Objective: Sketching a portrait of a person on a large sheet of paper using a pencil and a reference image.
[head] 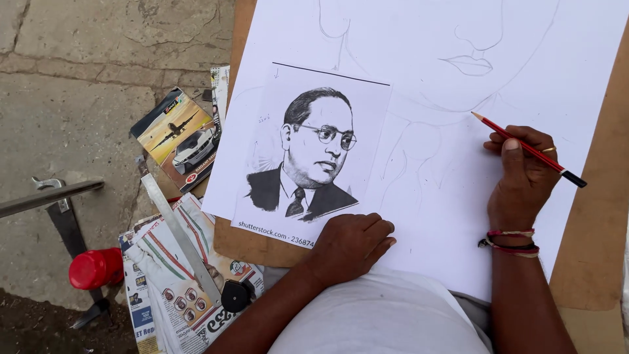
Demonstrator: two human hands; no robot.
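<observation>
A large white drawing sheet [432, 177] with a faint pencil outline of a face lies on a brown board [599, 216]. A printed black-and-white portrait of a person in glasses and a suit [314, 157] rests on the sheet's left part. My right hand [521, 174] grips a red pencil [527, 149], its tip raised near the drawn chin line. My left hand [350, 246] lies loosely curled on the sheet's lower edge, just below the printed portrait, holding nothing.
Left of the board lie a small booklet with a car and plane on its cover [178, 137], a metal ruler [178, 233] over folded newspapers [167, 288], a black round object [236, 296], a red cap [95, 267] and a metal bar [49, 196] on the stone floor.
</observation>
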